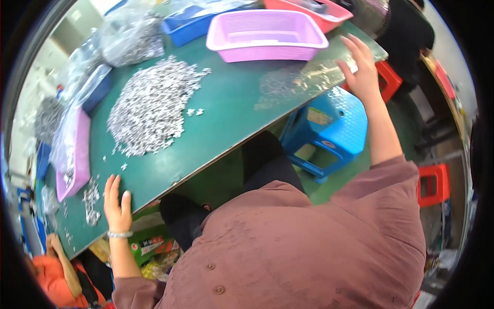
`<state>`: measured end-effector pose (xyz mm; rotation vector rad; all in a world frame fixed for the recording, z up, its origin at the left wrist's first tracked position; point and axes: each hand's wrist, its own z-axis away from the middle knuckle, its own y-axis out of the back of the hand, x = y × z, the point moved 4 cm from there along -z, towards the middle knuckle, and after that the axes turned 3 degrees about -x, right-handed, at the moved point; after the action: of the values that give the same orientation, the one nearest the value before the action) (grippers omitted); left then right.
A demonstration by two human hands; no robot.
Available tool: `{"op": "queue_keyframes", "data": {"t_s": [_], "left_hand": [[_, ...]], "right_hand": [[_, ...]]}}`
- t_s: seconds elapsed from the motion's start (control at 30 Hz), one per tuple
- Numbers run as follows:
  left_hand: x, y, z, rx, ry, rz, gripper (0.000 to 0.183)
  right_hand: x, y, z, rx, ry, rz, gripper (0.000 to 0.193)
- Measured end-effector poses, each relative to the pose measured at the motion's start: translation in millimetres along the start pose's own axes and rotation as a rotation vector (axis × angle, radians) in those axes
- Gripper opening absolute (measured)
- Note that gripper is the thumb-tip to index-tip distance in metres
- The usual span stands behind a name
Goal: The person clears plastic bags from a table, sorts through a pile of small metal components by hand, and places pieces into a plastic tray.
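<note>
"Since the green table (231,98) is so big, where's the silver pile (152,105)?"
"Well in from the near edge."
"And the hands?"
"Both look open and empty: the right hand (363,74) by the right corner, the left hand (118,210) by the near edge."
"Any trouble?"
"A left-hand swipe could knock the loose bits (92,202) off there."

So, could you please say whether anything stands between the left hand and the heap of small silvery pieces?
Nothing visible blocks the left hand; only green tabletop and some stray silvery pieces separate it from the heap.
</note>
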<state>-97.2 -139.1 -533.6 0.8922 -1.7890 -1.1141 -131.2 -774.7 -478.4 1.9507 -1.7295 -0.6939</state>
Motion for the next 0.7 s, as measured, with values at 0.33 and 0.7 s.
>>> {"op": "queue_keyframes", "data": {"t_s": [0.33,0.7], "left_hand": [[1.3,-3.6,-5.1,-0.057,0.018,-0.067,0.048],[7.7,-4.4,-5.3,-0.013,0.019,-0.130,0.060]], "right_hand": [[61.6,-113.2,353.0,0.316,-2.150,-0.964,0.066],[46.1,-190.0,318.2,0.728,-2.248,-0.966,0.078]]}}
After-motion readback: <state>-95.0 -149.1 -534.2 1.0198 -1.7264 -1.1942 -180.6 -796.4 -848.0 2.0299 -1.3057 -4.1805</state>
